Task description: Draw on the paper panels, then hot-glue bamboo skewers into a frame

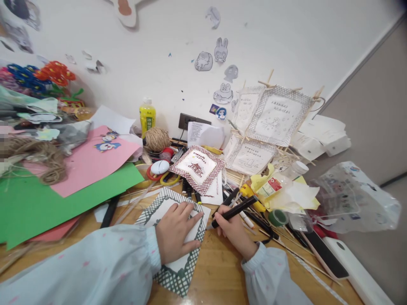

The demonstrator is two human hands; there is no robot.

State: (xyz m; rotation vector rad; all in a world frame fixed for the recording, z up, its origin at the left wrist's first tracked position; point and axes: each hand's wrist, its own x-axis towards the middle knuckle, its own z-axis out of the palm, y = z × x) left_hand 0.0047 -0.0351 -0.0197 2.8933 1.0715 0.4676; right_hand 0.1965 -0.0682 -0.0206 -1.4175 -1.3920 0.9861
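Grasping a black marker [237,211], pinning a lattice-edged sheet [178,277]

With the right hand [232,231], found gripping the black marker in a slanted writing hold, judged to be held low on the barrel for control of the tip. Aimed at the sheet's right edge; cannot tell contact with the paper. With the left hand [178,228], noted grasping nothing: laid palm down and spread across the sheet, presumably to keep it flat and from sliding.

Located the sheet on the wooden table [222,273], lying corner-on, with much of its dark-green border exposed and its centre largely covered.

Just beyond, observed a red-brown-bordered card [208,167] resting partly over loose markers [188,190], face up, perhaps for easy sight. Farther back, found upright drawings [280,114], apparently supported by the thin sticks about them.

To the left, recorded a green sheet [73,203] partly under a pink sheet [79,165], probably kept aside for working room. Near the wall, noted a ball of twine [157,139] just in front of a yellow bottle [147,114]. To the right, noted a clear plastic bag [359,203].

Behind all, observed a white wall [152,51] bearing paper cut-outs [203,62], and at far right a grey panel [375,106].
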